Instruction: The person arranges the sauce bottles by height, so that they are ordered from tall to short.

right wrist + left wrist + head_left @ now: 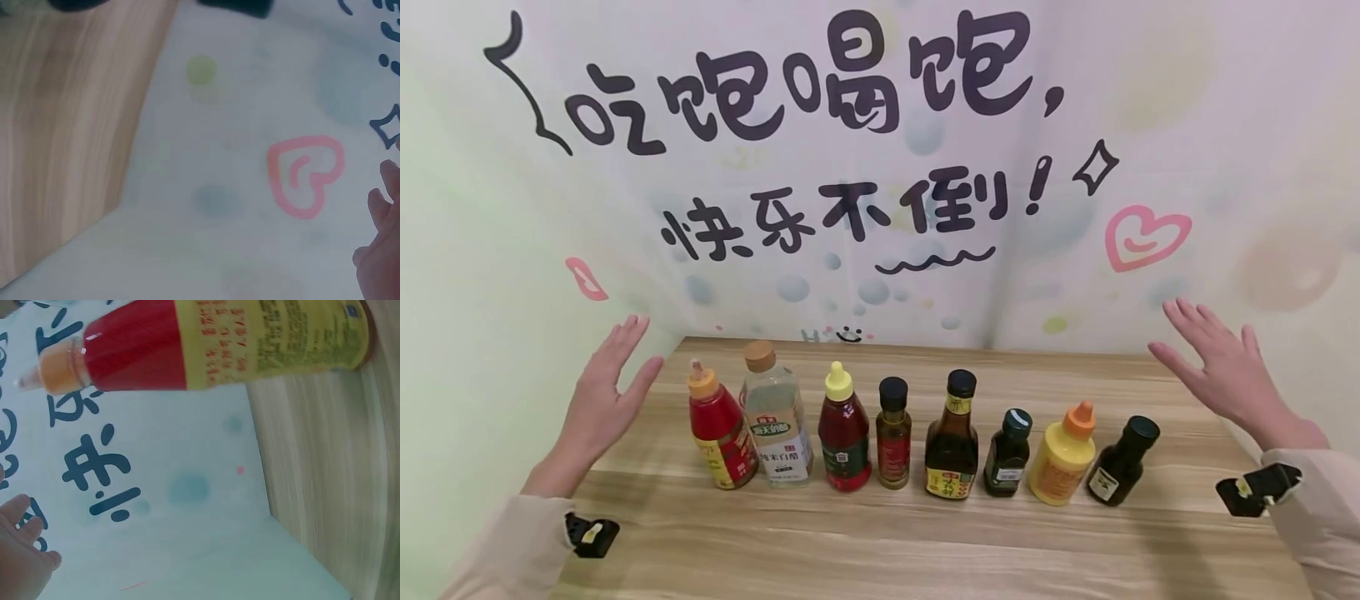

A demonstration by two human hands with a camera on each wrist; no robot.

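Observation:
My left hand [601,402] is held up at the table's left side with fingers extended, holding nothing. Nearest to it stands a red squeeze bottle [721,437] with an orange cap, which fills the top of the left wrist view. My right hand [1236,379] is raised on the right, fingers spread, also without anything in it. Closest to that hand is a dark bottle [1123,462] with a black cap. Between these two stand a clear white vinegar bottle [778,433], a yellow-capped sauce bottle [844,442], a soy sauce bottle [952,450] and a yellow squeeze bottle [1062,462].
Two smaller bottles, a slim brown bottle [893,442] and a short dark bottle [1007,458], share the same row. All stand upright on a wooden table [880,550]. Behind rises a white printed backdrop [850,150] with large black characters.

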